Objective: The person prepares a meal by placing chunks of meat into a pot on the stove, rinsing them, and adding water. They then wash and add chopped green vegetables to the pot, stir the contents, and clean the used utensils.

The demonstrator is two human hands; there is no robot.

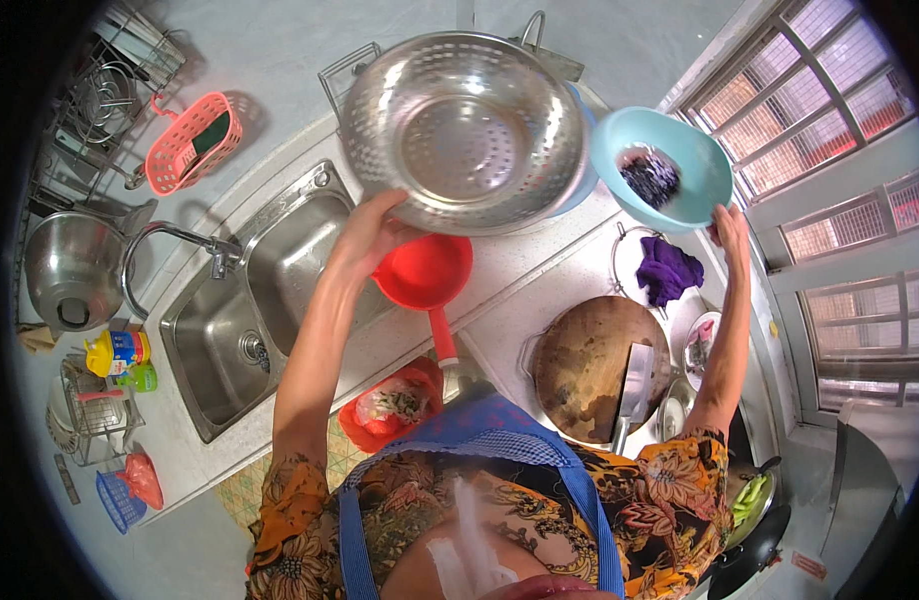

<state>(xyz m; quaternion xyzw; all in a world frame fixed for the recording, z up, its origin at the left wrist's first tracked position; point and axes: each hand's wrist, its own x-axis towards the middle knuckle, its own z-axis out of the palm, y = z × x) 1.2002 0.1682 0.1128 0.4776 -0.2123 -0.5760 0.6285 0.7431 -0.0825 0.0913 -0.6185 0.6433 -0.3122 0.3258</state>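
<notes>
My left hand (378,231) grips the near left rim of a large perforated steel colander (463,150), which looks empty. Part of a blue basin shows behind the colander's right side. My right hand (726,225) holds the rim of a light teal plastic bowl (703,169) with dark, wet-looking pieces (649,178) inside. Just below my left hand is a red plastic ladle or dipper (429,271) with its handle towards me. A purple cloth (668,270) lies on a round wire rack below the bowl.
A double steel sink (219,360) with a faucet (219,255) lies left. A cleaver (636,386) rests on a round wooden cutting board (579,367) at right. A red bag-lined bin (354,416) stands below the counter edge. A pink basket (159,161) hangs on the wall; a pan with green vegetables (750,501) is lower right.
</notes>
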